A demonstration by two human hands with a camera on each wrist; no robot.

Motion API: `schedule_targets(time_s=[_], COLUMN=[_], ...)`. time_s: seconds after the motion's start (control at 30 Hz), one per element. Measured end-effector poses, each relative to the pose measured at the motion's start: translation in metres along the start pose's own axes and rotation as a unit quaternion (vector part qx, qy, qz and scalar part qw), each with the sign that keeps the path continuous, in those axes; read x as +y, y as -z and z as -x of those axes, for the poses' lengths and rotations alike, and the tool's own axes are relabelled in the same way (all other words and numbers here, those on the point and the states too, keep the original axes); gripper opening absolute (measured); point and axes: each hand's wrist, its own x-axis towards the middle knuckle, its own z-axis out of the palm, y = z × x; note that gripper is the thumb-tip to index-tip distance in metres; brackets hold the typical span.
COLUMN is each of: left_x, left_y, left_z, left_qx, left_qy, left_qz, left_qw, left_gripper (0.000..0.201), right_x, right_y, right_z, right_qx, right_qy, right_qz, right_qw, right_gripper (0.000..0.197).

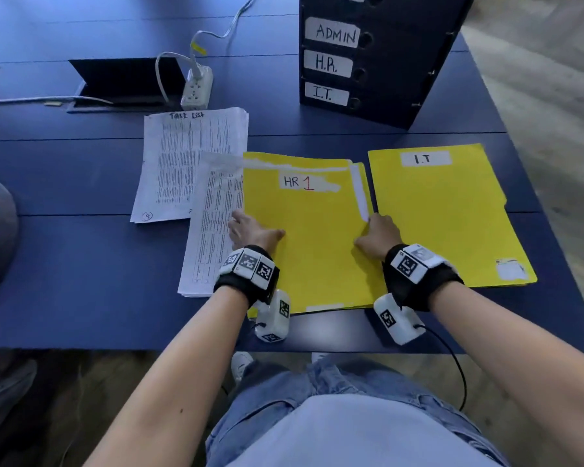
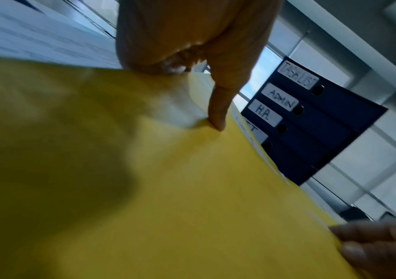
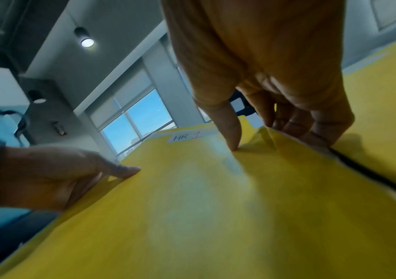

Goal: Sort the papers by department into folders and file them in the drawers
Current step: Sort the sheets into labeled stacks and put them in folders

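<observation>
yellow HR 1 folder point(image 1: 317, 244) lying flat and closed, IT folder point(image 1: 445, 214) just right of it, printed papers point(image 1: 196, 163) just left, dark drawers point(image 1: 368, 62) behind

The HR folder point(image 1: 317, 244) and the IT folder point(image 1: 445, 217) are bright yellow with white labels, the HR label lettered in black with a red "1". The papers point(image 1: 189, 163) are white with dense black print. The desk point(image 1: 64, 257) is deep blue, the drawer unit point(image 1: 381, 62) dark navy with white, black-lettered labels. The power strip point(image 1: 198, 87) is white.
</observation>
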Motion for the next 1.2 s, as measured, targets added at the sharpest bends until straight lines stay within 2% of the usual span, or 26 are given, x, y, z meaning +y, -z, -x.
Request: schedule_targets(time_s=[0.07, 0.17, 0.23, 0.43, 0.53, 0.7, 0.77, 0.9, 1.03, 1.1, 1.2], left_x=[-0.002, -0.009, -0.012, -0.008, 0.003, 0.019, 0.020, 0.019, 0.019, 0.021, 0.024], left_y=[0.001, 0.009, 0.013, 0.025, 0.029, 0.024, 0.023, 0.024, 0.020, 0.016, 0.014], left_z=[-0.004, -0.011, -0.016, -0.032, -0.043, -0.056, -0.056, -0.055, -0.053, -0.051, -0.053], left_qx=[-0.018, -0.050, -0.061, -0.098, -0.087, -0.110, -0.110, -0.122, -0.102, -0.080, -0.056], left_qy=[-0.023, -0.028, -0.025, 0.039, 0.035, 0.009, 0.007, -0.008, -0.003, 0.020, 0.044], left_qz=[0.048, 0.086, 0.078, 0.065, 0.078, 0.043, 0.022, 0.001, -0.009, -0.007, 0.014], left_qw=[0.998, 0.995, 0.995, 0.992, 0.993, 0.993, 0.994, 0.993, 0.995, 0.997, 0.997], left_gripper=[0.077, 0.069, 0.067, 0.063, 0.074, 0.095, 0.098, 0.103, 0.105, 0.100, 0.085], right_x=[0.002, 0.005, 0.003, -0.008, -0.011, -0.015, -0.017, -0.014, -0.017, -0.020, -0.029], right_y=[0.001, 0.003, 0.008, 0.023, 0.029, 0.033, 0.033, 0.032, 0.032, 0.032, 0.031], right_z=[-0.004, -0.006, -0.007, -0.028, -0.037, -0.045, -0.044, -0.044, -0.043, -0.043, -0.044], right_qx=[-0.001, 0.016, 0.032, 0.077, 0.056, 0.040, 0.030, -0.002, -0.001, 0.023, 0.052], right_qy=[-0.002, -0.001, -0.007, -0.055, -0.081, -0.096, -0.102, -0.101, -0.091, -0.074, -0.058], right_qz=[-0.028, -0.098, -0.140, -0.149, -0.139, -0.167, -0.215, -0.264, -0.238, -0.222, -0.192], right_qw=[1.000, 0.995, 0.990, 0.984, 0.985, 0.980, 0.971, 0.959, 0.967, 0.972, 0.978], right_gripper=[0.031, 0.041, 0.037, 0.026, 0.025, 0.022, 0.008, 0.019, 0.015, 0.009, 0.024])
